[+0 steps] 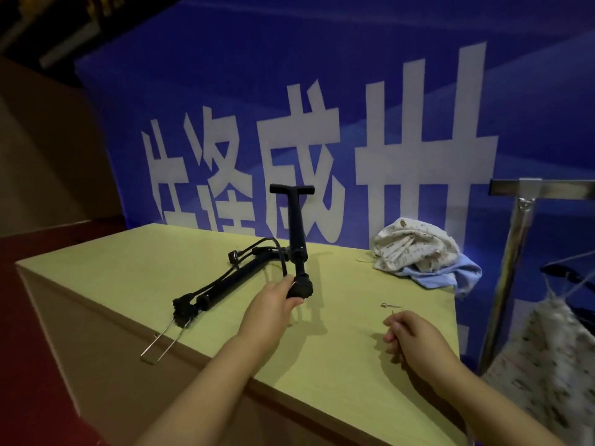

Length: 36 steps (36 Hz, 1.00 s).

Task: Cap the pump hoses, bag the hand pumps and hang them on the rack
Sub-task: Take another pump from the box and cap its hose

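Observation:
My left hand (277, 300) grips the base of a black hand pump (296, 226) and holds it upright above the table, T-handle at the top. Its hose (280, 252) loops down behind it. A second black pump (222, 281) lies flat on the table to the left, its wire foot stand (161, 344) sticking out over the front edge. My right hand (409, 336) rests on the table with curled fingers pinching a thin pin-like piece. A small metal needle fitting (390, 306) lies just beyond that hand.
The yellow-green table (338, 365) stands before a blue banner. Crumpled patterned and light-blue cloth bags (421, 252) lie at the back right. A metal rack (515, 252) stands to the right with a patterned bag (544, 349) hanging from it.

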Available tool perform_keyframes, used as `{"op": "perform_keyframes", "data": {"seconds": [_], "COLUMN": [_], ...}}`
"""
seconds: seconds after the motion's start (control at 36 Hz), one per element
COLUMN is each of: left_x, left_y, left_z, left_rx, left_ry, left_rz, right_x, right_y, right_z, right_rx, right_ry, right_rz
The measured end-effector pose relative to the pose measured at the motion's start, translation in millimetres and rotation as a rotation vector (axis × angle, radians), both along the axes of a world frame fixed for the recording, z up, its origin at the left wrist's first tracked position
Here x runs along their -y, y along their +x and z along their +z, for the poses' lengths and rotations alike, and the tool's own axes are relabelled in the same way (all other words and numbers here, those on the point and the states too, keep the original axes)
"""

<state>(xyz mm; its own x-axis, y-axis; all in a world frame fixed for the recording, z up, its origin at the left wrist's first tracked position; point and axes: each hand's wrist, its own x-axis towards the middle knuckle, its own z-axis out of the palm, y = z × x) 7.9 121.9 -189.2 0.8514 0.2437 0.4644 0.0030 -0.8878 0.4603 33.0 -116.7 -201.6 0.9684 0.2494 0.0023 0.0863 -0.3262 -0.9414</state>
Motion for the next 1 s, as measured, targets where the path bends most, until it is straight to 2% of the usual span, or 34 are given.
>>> {"op": "perform_keyframes", "data": {"seconds": [0.11,0.22,0.31,0.36,0.44,0.53,0.64,0.81,0.86,0.92,1.0], "left_x": [3,5,12,20,33,42,50,54,50,45,40], "left_y": [-2,-5,-12,-20,-34,-47,-60,-68,-73,-65,-58], "left_z": [16,31,31,23,1,-20,-38,-51,-52,-51,-35], "left_rx": [0.150,0.283,0.324,0.307,0.276,0.229,0.271,0.249,0.159,0.112,0.130], "left_ry": [0.061,0.126,0.172,0.164,0.184,0.225,0.249,0.142,-0.036,-0.309,-0.991], "left_rz": [-0.013,-0.023,-0.051,-0.088,-0.125,-0.176,-0.201,-0.267,-0.383,-0.432,-0.255], "right_x": [4,0,-14,-27,-49,-65,-71,-71,-68,-63,-60], "right_y": [-1,-7,-8,-7,-9,-10,-18,-31,-32,-32,-33], "right_z": [3,17,37,50,62,65,58,44,39,37,34], "right_rx": [-0.074,-0.135,-0.195,-0.214,-0.192,-0.144,-0.118,0.213,0.258,0.290,0.298], "right_ry": [0.128,0.399,0.612,0.683,0.660,0.610,0.531,0.256,0.236,0.214,0.189], "right_rz": [0.006,0.077,0.180,0.268,0.407,0.453,0.527,0.448,0.440,0.430,0.426]}}
